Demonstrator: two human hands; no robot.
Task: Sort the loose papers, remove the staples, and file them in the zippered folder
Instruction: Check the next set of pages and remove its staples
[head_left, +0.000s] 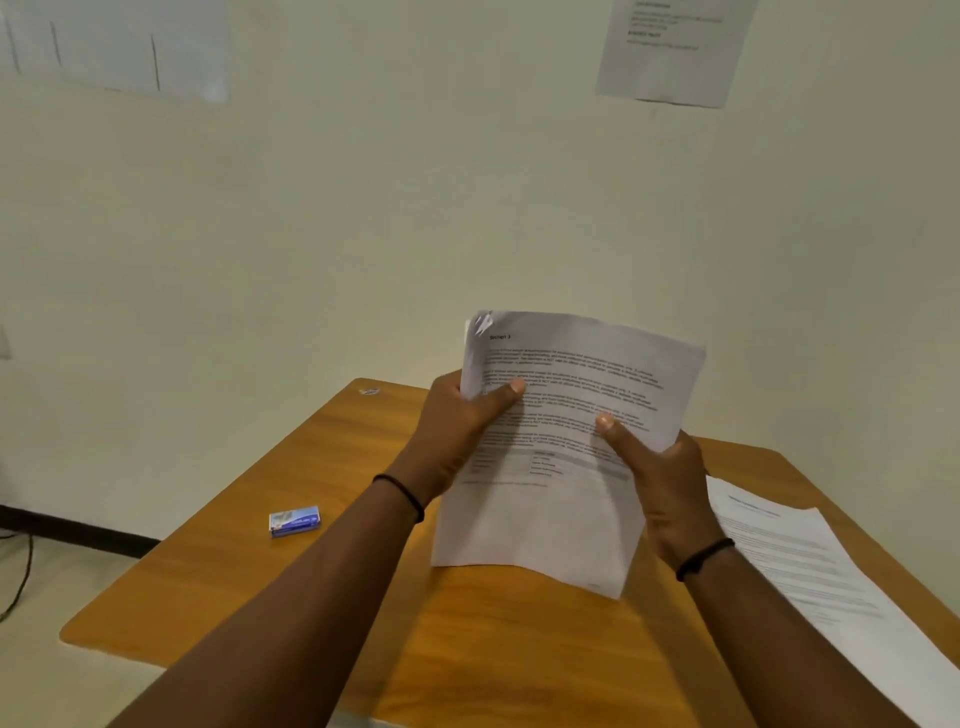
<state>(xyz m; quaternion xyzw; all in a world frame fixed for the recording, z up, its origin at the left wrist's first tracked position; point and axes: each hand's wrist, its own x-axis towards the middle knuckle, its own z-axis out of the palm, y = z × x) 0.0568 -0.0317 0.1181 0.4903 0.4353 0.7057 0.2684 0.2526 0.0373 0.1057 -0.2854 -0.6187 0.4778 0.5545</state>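
Here, head view: both hands held one sheaf (561, 447) upright above the table (270, 587). The left hand (457, 431) gripped its left edge, thumb on the print; the right hand (660, 478) gripped the right edge likewise. The sheaf's long axis ran up from the fingers, and its crumpled top-left corner, likely the stapled one, lay just above the left thumb, the nearer hand. More papers (810, 571) lay right of the right hand.

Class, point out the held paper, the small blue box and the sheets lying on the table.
held paper (566, 395), head view, printed upper half
small blue box (294, 520), head view, front face
sheets on the table (810, 566), head view, top page
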